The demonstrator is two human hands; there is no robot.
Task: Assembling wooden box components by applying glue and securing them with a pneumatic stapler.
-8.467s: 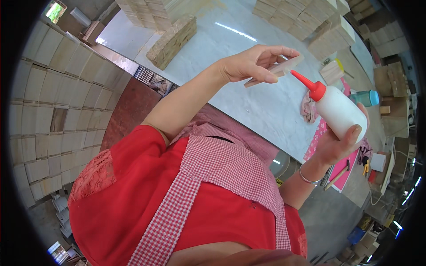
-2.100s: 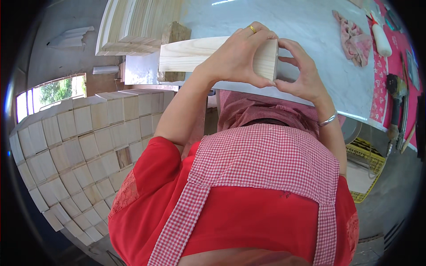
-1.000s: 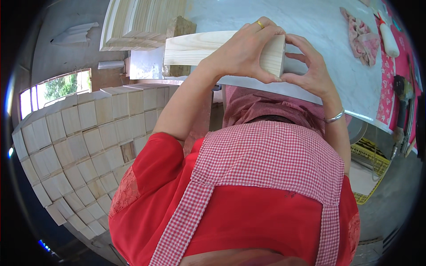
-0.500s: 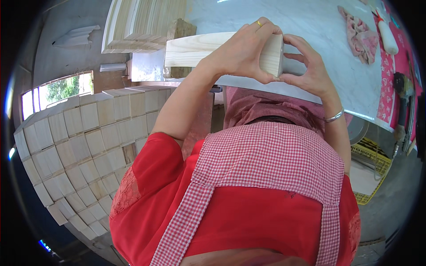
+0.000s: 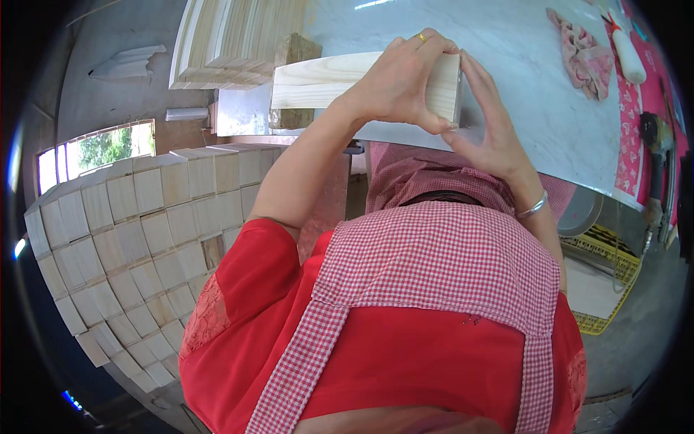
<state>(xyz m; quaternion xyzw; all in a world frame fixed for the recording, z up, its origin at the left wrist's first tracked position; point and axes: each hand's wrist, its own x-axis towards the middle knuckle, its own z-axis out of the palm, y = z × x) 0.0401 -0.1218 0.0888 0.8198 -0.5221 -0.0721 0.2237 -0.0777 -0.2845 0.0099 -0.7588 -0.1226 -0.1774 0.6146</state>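
A long piece of pale wood (image 5: pixel 318 78) lies across the worktable, its left part over a rough brownish block (image 5: pixel 293 118). My left hand (image 5: pixel 394 85) is closed over it near the right end, fingers at the far edge and thumb at the near edge. At that right end is my right hand (image 5: pixel 497 137). Its fingertips meet the far corner and its thumb the near corner, close to my left thumb, while the palm stays apart from the wood. Whether the wood is one piece or several thin boards together, I cannot tell.
Stacked pale boards (image 5: pixel 231 43) stand at the back left of the worktable (image 5: pixel 535 94). A big pile of wooden pieces (image 5: pixel 159 224) rises to my left. At the right lie a pinkish rag (image 5: pixel 584 54), a white bottle (image 5: pixel 629 58) and a dark hand tool (image 5: pixel 654 137).
My right hand has come nearer to me and turned, its fingers straighter and its wrist lower. My left hand and the wood stay almost in place.
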